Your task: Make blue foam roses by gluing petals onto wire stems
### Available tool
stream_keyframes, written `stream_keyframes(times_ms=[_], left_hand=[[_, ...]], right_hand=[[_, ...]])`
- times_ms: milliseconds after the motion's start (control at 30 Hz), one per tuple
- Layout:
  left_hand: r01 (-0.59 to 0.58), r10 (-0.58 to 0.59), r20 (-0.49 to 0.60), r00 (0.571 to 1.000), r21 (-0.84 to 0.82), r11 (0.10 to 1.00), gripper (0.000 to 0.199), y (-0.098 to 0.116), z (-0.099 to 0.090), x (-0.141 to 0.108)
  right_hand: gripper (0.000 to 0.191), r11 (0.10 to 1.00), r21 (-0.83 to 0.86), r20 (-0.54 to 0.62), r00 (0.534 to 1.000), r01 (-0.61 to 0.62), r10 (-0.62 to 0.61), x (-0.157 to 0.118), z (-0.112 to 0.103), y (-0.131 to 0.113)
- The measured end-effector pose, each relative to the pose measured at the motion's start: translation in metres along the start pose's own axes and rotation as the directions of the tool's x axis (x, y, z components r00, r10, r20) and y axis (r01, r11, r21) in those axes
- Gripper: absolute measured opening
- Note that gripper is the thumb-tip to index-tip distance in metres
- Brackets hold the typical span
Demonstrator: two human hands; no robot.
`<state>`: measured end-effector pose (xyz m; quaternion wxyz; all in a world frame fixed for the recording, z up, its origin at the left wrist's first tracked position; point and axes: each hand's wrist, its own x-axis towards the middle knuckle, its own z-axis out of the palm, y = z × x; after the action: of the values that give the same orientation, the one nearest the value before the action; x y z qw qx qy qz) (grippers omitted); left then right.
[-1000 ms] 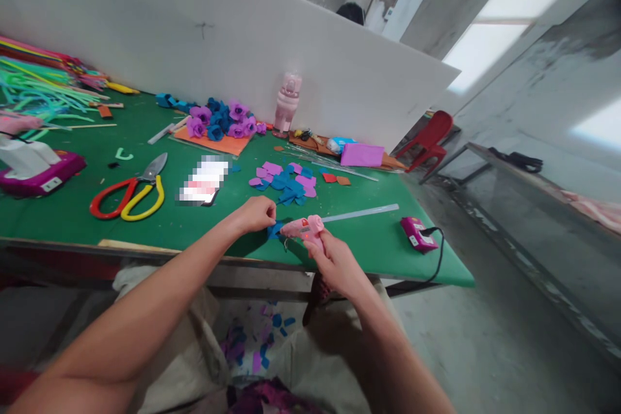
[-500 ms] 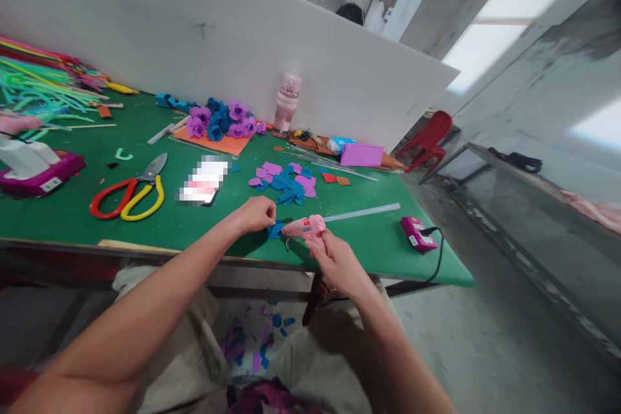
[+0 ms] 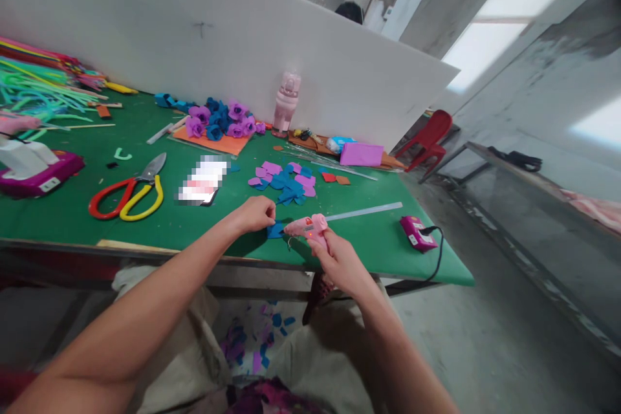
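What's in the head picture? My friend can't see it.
A right hand holds a pink glue gun, its tip at a blue piece by the left hand. The green table holds scissors plus blue and purple flowers.

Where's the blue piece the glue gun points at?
In the head view, the blue piece is near the front edge of the green table, between the left hand and the pink glue gun.
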<state>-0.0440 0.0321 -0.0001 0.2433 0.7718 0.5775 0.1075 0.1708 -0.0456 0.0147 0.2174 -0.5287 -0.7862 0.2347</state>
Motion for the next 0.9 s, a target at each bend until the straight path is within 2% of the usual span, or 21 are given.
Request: stream_keyframes(times_ms=[900], left_hand=[[-0.015, 0.015, 0.011, 1.000, 0.008, 1.000, 0.011, 0.0010, -0.0010, -0.0011]], right_hand=[[0.025, 1.000, 0.004, -0.006, 1.000, -0.013, 0.013, -0.0008, -0.0010, 0.0025]])
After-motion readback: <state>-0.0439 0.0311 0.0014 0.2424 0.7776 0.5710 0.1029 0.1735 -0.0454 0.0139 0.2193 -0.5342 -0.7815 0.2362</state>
